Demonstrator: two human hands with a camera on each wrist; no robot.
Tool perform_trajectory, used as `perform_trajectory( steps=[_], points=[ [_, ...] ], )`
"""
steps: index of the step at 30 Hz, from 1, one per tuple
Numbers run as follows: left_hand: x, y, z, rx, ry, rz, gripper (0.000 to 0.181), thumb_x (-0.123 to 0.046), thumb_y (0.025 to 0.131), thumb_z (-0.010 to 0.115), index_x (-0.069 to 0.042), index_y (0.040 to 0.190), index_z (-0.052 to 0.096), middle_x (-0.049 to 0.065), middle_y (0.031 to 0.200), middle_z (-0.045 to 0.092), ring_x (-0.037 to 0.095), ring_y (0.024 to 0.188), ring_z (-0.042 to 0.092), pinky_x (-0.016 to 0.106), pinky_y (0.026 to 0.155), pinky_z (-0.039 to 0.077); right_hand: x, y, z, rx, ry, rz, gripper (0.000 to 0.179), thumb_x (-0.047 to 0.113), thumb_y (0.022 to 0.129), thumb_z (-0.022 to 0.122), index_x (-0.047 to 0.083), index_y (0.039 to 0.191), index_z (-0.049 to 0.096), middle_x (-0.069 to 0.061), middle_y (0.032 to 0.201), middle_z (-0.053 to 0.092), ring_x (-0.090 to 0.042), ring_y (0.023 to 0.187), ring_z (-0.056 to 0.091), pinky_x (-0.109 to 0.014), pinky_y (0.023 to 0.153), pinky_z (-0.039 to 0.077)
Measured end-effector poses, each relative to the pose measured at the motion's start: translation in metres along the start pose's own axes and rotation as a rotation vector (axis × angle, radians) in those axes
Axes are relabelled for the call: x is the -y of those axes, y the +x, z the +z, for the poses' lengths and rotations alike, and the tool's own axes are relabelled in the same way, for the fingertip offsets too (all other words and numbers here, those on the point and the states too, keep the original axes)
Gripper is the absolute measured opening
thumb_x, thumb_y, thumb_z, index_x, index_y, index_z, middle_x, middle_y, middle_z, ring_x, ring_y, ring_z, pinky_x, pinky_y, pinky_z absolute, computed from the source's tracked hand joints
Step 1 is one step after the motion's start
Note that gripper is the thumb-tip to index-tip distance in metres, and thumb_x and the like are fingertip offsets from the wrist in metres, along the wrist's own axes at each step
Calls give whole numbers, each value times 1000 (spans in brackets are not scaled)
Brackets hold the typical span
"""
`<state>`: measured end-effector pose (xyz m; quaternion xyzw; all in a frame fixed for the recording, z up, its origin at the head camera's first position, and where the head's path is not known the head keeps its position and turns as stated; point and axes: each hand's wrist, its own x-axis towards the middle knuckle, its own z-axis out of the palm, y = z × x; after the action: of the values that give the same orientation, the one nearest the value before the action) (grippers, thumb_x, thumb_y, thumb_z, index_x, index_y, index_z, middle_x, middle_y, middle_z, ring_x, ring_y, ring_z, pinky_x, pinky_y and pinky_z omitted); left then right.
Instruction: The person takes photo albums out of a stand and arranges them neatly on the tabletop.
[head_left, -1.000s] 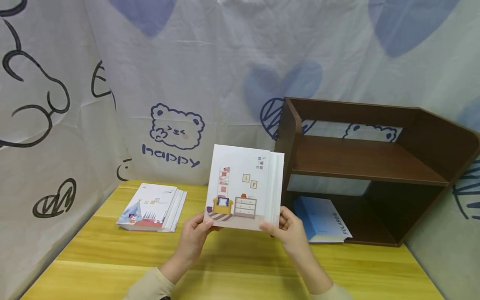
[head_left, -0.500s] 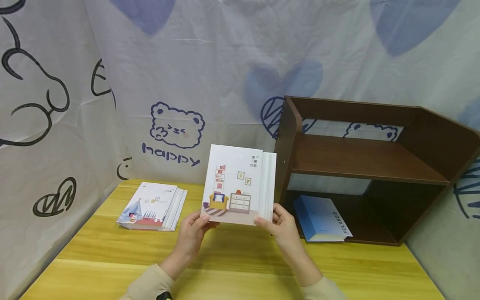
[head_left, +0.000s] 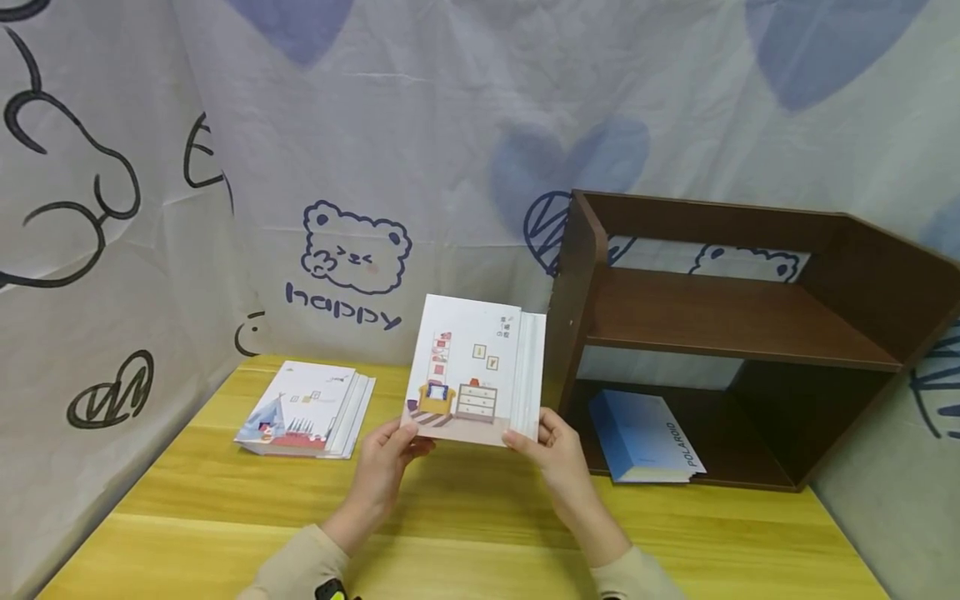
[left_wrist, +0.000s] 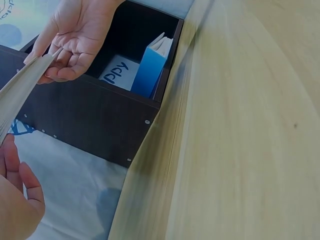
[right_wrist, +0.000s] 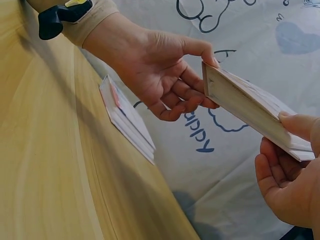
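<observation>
A white book with a drawn yellow armchair and chest of drawers on its cover is held up above the table, tilted toward the head camera. My left hand pinches its lower left corner, thumb on the cover and fingers behind. At the lower right corner my right hand grips it in the same way. The right wrist view shows the book's edge between my left hand and my right hand. In the left wrist view only part of the book shows.
A similar white book with a tent drawing lies at the table's back left. A dark brown shelf stands at the right, with a blue book marked POLAROID in its lower compartment. Printed cloth hangs behind the wooden table.
Both hands have shifted slightly left with the white book, mostly during the first half second. The grip looks the same. The other book and the shelf have stayed in place.
</observation>
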<state>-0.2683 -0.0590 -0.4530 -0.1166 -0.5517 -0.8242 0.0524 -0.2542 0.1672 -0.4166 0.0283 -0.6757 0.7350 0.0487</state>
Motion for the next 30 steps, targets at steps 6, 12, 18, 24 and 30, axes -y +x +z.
perform_trajectory(
  steps=[6,12,18,24,30],
  points=[
    [1,2,0,-33,27,-30,17,-9,98,50,-9,96,67,-7,83,73,9,75,66,25,75,57,-5,4,1,-4,3,13,36,-3,82,72,-7,114,58,-7,96,74,-8,78,65,-21,71,55],
    [1,3,0,-65,55,-58,17,-7,97,52,1,98,66,-7,77,72,9,73,67,26,74,57,-8,6,1,-5,-12,37,36,-2,83,72,-6,117,58,-9,99,74,-8,79,66,-23,72,55],
    [2,6,0,-105,99,-135,20,-9,94,59,8,103,65,-6,74,71,10,71,66,27,73,56,-14,9,-1,6,-23,56,38,-1,85,70,-5,120,58,-12,102,73,-8,81,66,-23,73,56],
    [4,7,1,-113,100,-180,9,-8,93,61,0,94,66,-5,70,69,10,68,64,27,70,54,-19,11,-1,11,-27,68,39,1,86,70,-4,122,57,-11,104,73,-8,82,67,-31,79,57],
    [6,8,4,-132,80,-230,7,-8,92,61,-4,89,66,-5,68,68,7,67,63,25,70,55,-24,13,-1,8,23,83,37,-1,86,69,-7,120,56,-7,96,73,-8,76,65,-31,77,56]
  ],
)
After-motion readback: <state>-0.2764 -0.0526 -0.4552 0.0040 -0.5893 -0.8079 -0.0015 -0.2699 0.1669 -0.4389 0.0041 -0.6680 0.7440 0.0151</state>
